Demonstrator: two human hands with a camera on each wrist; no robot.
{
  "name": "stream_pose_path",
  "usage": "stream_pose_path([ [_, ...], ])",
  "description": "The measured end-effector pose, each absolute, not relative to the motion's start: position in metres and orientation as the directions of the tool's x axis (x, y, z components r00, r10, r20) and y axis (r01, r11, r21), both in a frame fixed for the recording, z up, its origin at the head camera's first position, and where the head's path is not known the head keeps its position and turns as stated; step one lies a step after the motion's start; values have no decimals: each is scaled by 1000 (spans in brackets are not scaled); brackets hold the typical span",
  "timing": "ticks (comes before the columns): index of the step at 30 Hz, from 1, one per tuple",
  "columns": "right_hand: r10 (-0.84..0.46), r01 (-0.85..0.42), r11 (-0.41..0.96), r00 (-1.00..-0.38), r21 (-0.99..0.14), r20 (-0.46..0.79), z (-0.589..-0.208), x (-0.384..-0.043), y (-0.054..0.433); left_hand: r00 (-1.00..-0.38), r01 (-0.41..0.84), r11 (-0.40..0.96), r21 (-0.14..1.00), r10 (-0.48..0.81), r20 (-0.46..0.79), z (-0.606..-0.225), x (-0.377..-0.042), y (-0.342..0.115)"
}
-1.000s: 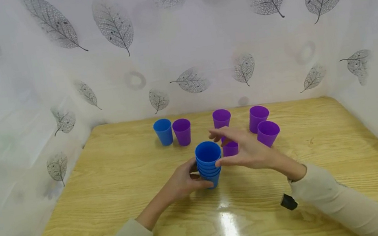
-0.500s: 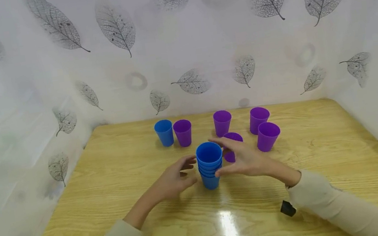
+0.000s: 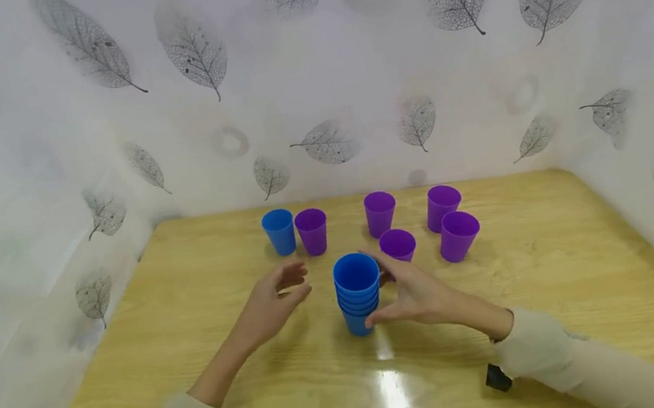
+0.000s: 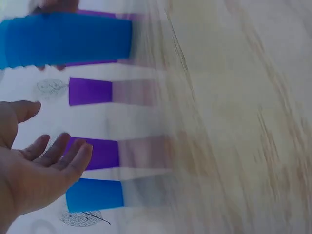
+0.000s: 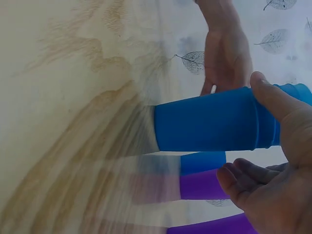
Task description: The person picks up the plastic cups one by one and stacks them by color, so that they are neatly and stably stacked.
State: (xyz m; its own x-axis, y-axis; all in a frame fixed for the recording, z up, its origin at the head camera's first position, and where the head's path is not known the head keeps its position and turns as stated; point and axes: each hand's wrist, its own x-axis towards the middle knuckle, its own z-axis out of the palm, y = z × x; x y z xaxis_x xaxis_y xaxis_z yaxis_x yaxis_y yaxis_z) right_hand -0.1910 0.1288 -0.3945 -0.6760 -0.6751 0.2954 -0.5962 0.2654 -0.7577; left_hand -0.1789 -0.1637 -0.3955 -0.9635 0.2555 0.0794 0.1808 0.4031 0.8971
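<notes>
A nested stack of blue cups (image 3: 358, 320) stands upright on the wooden table, in front of the other cups. My right hand (image 3: 415, 293) is around its right side: the thumb overlaps the near side in the head view, and the fingers reach behind. The right wrist view shows a gap between these fingers (image 5: 231, 183) and the stack. To the left of the stack is my left hand (image 3: 267, 310), fingers loosely bent, holding nothing. Behind it, a blue cup (image 3: 279, 233) stands beside a purple cup (image 3: 313, 233). Another purple cup (image 3: 397, 243) is partly hidden by my right hand.
Farther back stands a purple cup (image 3: 380, 213) near the table's rear edge. Two more purple cups, one behind (image 3: 444, 207) and one in front (image 3: 459, 236), are at the right. A leaf-patterned wall covering (image 3: 309, 92) encloses the table (image 3: 566, 252) behind and at the sides.
My left hand has let go of the blue stack and drawn away to the left. My right hand has come lower around the stack, its thumb moving down from near the rim.
</notes>
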Motion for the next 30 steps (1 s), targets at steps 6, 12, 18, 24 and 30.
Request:
stream_pose_path([
  [6, -694, -547, 252, -677, -799, 244, -408, -193, 129, -985, 171, 426, 888, 107, 139, -389, -185, -173],
  [12, -705, -548, 267, -672, -793, 227, -415, -192, 125, -985, 134, 419, 898, -47, 169, -389, -208, -184],
  [18, -680, -507, 261, -700, -821, 216, -418, -192, 123, -984, 124, 442, 888, -60, 167, -394, -237, -189],
  [24, -674, -486, 221, -703, -845, 227, -419, -192, 122, -993, 78, 425, 902, -46, 107, -405, -265, -190],
  [30, -677, -483, 234, -704, -844, 215, -418, -189, 121, -996, 40, 415, 909, -51, 67, -413, -278, -185],
])
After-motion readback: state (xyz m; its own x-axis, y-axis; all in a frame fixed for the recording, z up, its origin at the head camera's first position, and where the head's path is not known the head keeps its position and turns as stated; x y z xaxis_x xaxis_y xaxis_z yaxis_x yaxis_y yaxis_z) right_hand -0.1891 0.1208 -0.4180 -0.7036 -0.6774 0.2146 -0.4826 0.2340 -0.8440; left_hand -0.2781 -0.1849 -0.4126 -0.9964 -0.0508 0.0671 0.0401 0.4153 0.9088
